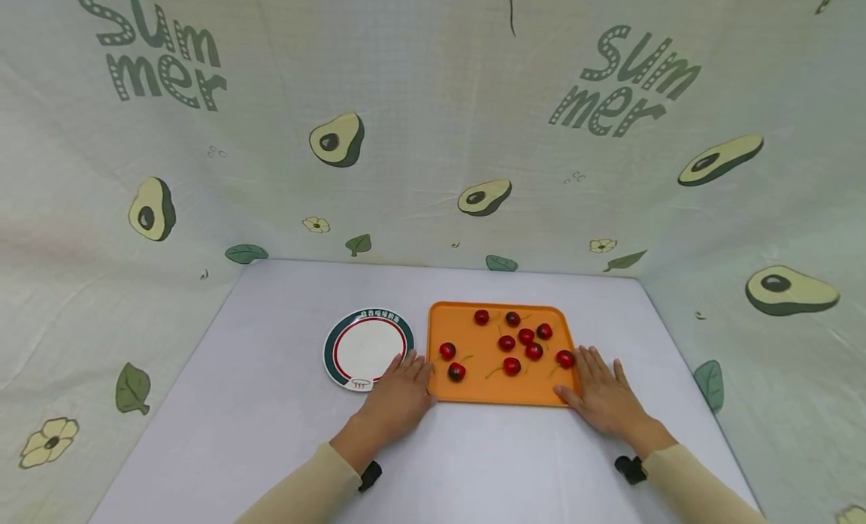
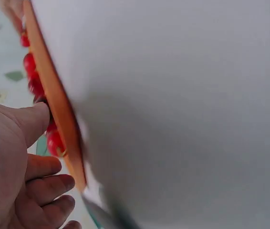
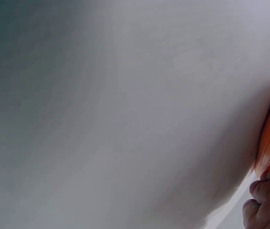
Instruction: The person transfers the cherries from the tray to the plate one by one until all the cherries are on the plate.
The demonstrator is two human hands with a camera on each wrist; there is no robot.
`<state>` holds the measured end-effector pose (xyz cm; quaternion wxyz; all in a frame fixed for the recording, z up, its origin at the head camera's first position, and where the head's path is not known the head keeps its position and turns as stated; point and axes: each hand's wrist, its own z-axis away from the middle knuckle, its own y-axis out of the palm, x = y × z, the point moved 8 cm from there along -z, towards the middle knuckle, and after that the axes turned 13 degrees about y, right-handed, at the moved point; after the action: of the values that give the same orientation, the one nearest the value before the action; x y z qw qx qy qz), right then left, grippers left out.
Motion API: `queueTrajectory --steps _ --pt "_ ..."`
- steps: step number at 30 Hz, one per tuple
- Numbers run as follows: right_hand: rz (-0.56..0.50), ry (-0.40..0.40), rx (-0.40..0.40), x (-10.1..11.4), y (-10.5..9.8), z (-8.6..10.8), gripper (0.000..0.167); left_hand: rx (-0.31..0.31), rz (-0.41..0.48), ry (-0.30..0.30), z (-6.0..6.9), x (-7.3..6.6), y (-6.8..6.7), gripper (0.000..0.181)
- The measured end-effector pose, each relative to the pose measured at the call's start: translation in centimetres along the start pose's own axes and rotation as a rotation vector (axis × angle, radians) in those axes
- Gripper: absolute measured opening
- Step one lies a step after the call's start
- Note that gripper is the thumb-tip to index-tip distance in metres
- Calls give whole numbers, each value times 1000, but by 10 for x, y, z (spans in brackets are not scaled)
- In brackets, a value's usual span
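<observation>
Now the left hand and the right hand are resting, fingers loosely extended, against opposite ends of the tray, which is holding scattered cherries and lying on the table just right of the plate.

Cherries lie on the tray, a plate just left of it, a cloth behind; the left hand at the tray's left edge, the right hand at its right
</observation>
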<state>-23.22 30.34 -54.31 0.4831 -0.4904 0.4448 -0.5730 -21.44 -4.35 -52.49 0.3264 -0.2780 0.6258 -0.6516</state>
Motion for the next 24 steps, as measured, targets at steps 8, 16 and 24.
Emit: queueTrajectory --steps 8,16,24 --pt "2 -1 -11 -1 -3 3 101 -225 397 -246 29 94 -45 50" --pt "8 -2 -7 -2 -2 2 99 -204 725 -495 51 203 -29 70" --pt "-6 -7 -5 2 0 -1 98 -196 840 -490 47 224 1 85"
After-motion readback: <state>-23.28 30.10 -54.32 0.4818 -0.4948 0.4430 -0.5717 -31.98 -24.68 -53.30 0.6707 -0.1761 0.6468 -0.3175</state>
